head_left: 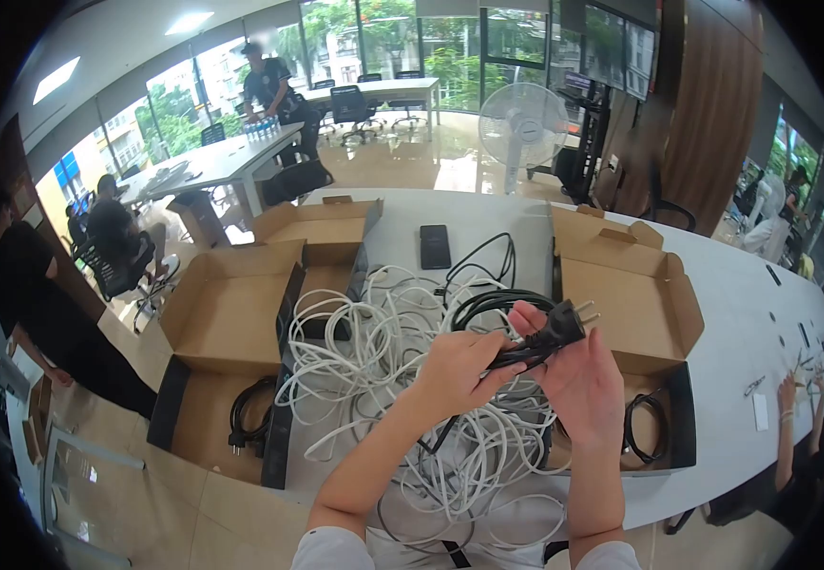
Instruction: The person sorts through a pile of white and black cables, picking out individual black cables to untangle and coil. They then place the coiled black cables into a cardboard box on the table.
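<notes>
From my end I had both hands over the table (735, 313), w/ the black power cable (499, 306) up btwn them, above the tangle of white cables (366, 332). L grip (474, 366) was closed round the bundle just behind the plug (562, 328), prob. bc the loops would spring apart w/o a firm pinch there. R grip (578, 388) was open, palm toward the cam, fingers partly hidden behind the bundle; I read that as support, not a clamp. Plug sat btwn R thumb and R fingers, prongs pointing right; the loops bulged out on the far side of L grip. L box (231, 302) and R box (626, 285) stood open either side of the pile, each w/ a coiled black cable inside, prob. for easy reach. A dark phone-like slab (434, 245) lay beyond, maybe kept clear of the tangle.
</notes>
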Demonstrator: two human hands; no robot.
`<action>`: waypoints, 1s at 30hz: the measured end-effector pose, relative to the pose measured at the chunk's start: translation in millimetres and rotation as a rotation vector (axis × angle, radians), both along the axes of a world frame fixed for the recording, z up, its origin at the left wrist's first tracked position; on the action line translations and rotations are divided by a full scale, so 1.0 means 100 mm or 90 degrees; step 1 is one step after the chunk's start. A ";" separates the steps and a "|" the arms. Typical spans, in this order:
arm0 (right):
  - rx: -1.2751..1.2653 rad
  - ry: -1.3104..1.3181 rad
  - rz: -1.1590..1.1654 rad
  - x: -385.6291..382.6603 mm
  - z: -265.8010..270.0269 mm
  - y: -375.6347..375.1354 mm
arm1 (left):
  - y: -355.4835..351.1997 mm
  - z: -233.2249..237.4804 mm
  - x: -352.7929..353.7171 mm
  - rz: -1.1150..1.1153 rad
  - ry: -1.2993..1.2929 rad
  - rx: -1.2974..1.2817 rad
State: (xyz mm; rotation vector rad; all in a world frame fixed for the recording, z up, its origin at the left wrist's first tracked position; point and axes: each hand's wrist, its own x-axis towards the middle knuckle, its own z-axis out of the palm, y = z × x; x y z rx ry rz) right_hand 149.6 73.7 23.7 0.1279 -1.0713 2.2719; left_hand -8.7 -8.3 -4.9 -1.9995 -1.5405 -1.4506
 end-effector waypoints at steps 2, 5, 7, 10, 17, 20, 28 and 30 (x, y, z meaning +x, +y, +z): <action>-0.036 -0.012 0.012 0.03 0.02 0.05 | -0.03 0.07 0.08 0.035 -0.004 -0.053; -0.066 -0.038 0.067 0.08 0.05 0.07 | -0.07 0.09 0.12 0.065 0.032 -0.098; -0.121 -0.046 0.048 0.07 -0.01 0.11 | -0.11 0.06 0.13 0.094 0.061 -0.118; -0.144 0.004 0.038 0.09 -0.04 0.15 | -0.09 -0.11 -0.01 0.105 0.068 -0.199; -0.250 -0.025 0.041 0.05 -0.26 0.30 | -0.08 0.32 0.62 0.163 0.203 -0.432; -0.193 0.022 0.008 -0.05 -0.32 0.32 | -0.07 0.32 0.65 0.127 0.137 -0.499; -0.154 -0.022 -0.068 0.01 -0.21 0.28 | 0.01 0.25 0.65 0.047 -0.036 -0.699; -0.199 -0.035 -0.049 0.05 -0.17 0.28 | 0.03 0.21 0.64 0.073 -0.047 -0.717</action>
